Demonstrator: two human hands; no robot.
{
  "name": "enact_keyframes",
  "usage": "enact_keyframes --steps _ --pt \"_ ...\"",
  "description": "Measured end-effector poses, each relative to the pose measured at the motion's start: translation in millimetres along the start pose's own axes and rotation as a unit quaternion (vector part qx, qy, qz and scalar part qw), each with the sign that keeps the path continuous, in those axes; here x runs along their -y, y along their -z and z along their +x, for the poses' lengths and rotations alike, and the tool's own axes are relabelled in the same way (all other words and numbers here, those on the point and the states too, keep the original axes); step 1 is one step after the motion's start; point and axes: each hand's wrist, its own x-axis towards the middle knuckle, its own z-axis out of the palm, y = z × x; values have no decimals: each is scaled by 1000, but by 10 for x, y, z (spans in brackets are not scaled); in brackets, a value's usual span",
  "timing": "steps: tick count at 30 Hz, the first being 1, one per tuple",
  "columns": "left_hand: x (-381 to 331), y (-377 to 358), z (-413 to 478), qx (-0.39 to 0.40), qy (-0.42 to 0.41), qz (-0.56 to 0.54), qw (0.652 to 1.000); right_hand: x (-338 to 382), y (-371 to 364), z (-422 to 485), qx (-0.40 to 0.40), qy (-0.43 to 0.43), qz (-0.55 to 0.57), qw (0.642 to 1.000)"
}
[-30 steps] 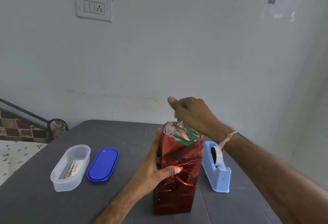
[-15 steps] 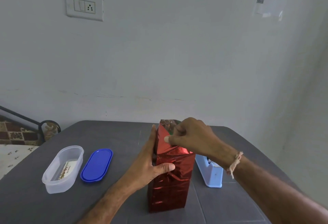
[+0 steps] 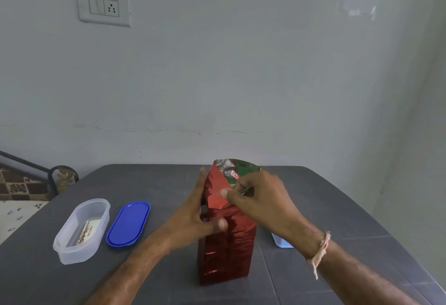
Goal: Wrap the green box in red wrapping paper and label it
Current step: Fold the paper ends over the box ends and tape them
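Well out to the left of the fingers, a clear plastic tub (image 3: 82, 229) lay open on the dark grey table (image 3: 337, 208). It was long and round-ended, and a printed card (image 3: 88, 231) in its bottom was probably the label waiting its turn. The tub's glossy blue lid (image 3: 128, 223) lay flat just beside it, nearer the fingers, and both seemed parked out of the way of the folding.

The left hand (image 3: 193, 220) was blurred. Its fingers (image 3: 201, 184) stood straight and flat against the left side of the upright box (image 3: 245, 167), with the thumb laid across the front, likely to steady the tall, narrow parcel while its top was worked.

Between the two hands the red paper (image 3: 226, 244) covered the sides. It was shiny and foil-like, creased, and silvery on its inner face. The top was not yet closed, so a little green showed just beyond the right fingertips.

The right hand (image 3: 260, 198) was curled, thumb and fingers pinching a triangular flap (image 3: 217, 191) of the paper at the top front edge, apparently to fold it flat.

Behind the right wrist a corner of a pale blue tape holder (image 3: 281, 242) showed within reach, probably for sealing the fold. A frayed thread band (image 3: 319, 251) circled that wrist
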Motion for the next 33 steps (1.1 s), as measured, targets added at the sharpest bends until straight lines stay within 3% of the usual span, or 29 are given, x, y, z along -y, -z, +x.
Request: enact_keyframes --steps 2,8,26,33 --pt "-4 67 -24 -28 10 16 999 3 -8 -37 -6 -6 2 1000" --pt "-151 60 170 -154 36 -85 984 26 -6 -71 -8 -21 17 1000" --pt "-210 132 467 -131 94 -73 984 -354 -400 -331 -156 -9 26 987" --pt "-224 140 524 -141 84 -57 985 -361 -436 -321 -166 14 41 985"
